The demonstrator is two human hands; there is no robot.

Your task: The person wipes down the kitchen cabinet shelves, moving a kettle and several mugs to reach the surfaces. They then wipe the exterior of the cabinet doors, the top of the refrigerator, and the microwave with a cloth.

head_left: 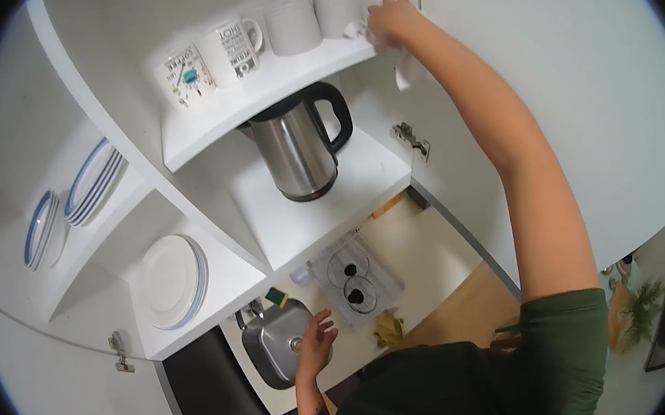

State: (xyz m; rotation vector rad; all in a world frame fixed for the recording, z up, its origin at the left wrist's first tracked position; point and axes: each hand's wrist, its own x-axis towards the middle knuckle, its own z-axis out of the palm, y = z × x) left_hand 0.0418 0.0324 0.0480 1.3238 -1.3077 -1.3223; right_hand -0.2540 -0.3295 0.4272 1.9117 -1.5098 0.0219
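Note:
My right hand (391, 22) is closed on a white cloth (403, 71) at the right end of the upper shelf (273, 87). Part of the cloth lies on the shelf edge beside the plain mugs (293, 27), and another part hangs below my hand. Two printed mugs (228, 53) stand farther left on that shelf. My left hand (316, 343) is held low over the right side of the sink (270, 349), its fingers apart and holding nothing.
A steel kettle (295, 151) stands on the shelf below the mugs. Plates (172, 283) and bowls (44, 230) fill the left compartments. The open cabinet door (579, 104) is at right. Below are a sponge (276, 296), a clear rack (367, 272) and a yellow cloth (390, 328).

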